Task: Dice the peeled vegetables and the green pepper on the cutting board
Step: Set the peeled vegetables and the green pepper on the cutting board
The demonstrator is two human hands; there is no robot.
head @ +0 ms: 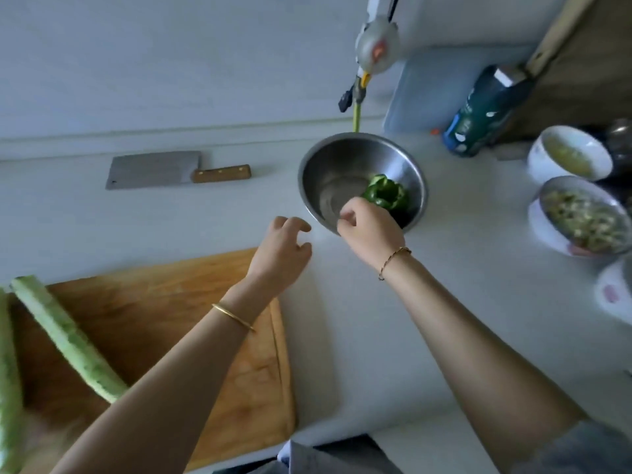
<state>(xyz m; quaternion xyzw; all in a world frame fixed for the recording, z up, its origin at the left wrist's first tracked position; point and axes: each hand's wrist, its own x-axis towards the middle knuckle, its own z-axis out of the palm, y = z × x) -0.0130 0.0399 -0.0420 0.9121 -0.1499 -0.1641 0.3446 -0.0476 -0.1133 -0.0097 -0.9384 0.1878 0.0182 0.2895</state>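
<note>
Status: dicing not begun.

Cutting board (164,302): lies at the near left of the surface (376,319). One long peeled vegetable (65,333), pale green, lies whole and diagonal across it. A second peeled length (7,388) shows at the left edge of view, also uncut as far as can be seen. No cut pieces are on the board.

Cleaver (154,169): lies flat at the back of the surface, well apart from both hands and off the board.

Green pepper (388,193): sits whole inside the steel bowl (307,155), on its right-hand side, away from the board.

Right hand (369,227): reaches over the near rim of the bowl, knuckles just in front of the pepper. The fingers are curled, but their tips are hidden behind the hand. Whether the grip has closed on the pepper cannot be told.

Left hand (280,254): hovers above the surface between board and bowl. Its grip is apart, fingers loosely bent, holding nothing.

Also present: a dark bottle (478,114) and two bowls of prepared food (547,227) at the far right.

Assessment: peeling appears complete. The step in hand looks to be fetching the pepper to the board. Outstanding: bring the pepper over, take up the cleaver, and dice every item.
</note>
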